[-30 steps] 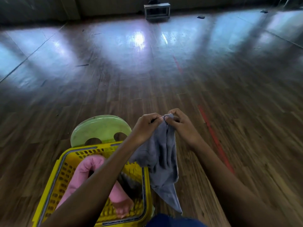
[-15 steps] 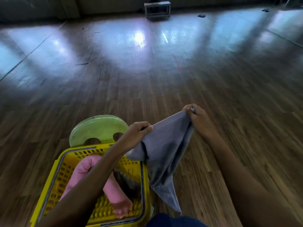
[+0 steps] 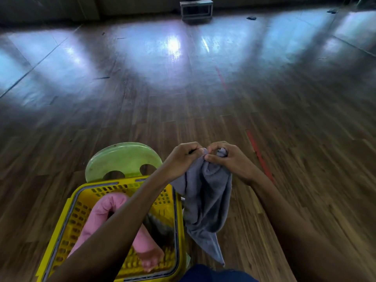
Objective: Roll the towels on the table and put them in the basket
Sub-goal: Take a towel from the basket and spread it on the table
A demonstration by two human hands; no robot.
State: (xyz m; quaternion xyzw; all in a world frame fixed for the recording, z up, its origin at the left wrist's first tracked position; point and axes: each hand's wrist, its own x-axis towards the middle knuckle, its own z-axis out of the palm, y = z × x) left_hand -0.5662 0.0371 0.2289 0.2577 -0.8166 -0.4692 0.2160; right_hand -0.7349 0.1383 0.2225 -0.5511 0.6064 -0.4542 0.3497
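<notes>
A grey towel (image 3: 205,204) hangs in the air in front of me, its lower corner pointing down. My left hand (image 3: 183,159) and my right hand (image 3: 230,161) pinch its top edge, fingertips almost touching each other. Below left stands a yellow plastic basket (image 3: 81,202) with slotted walls. Inside it lies a rolled pink towel (image 3: 105,206), bent in a curve and partly hidden by my left forearm. A darker rolled towel (image 3: 156,222) shows beside it in the basket.
A pale green plastic stool (image 3: 122,159) stands under the far side of the basket. Wooden floor with a red line (image 3: 258,155) stretches all around. A metal box (image 3: 196,10) sits by the far wall. Dark blue cloth (image 3: 213,274) shows at the bottom edge.
Half a second ago my hands held the towel's top edge spread apart. They have come back together, so the towel hangs folded lengthwise between them.
</notes>
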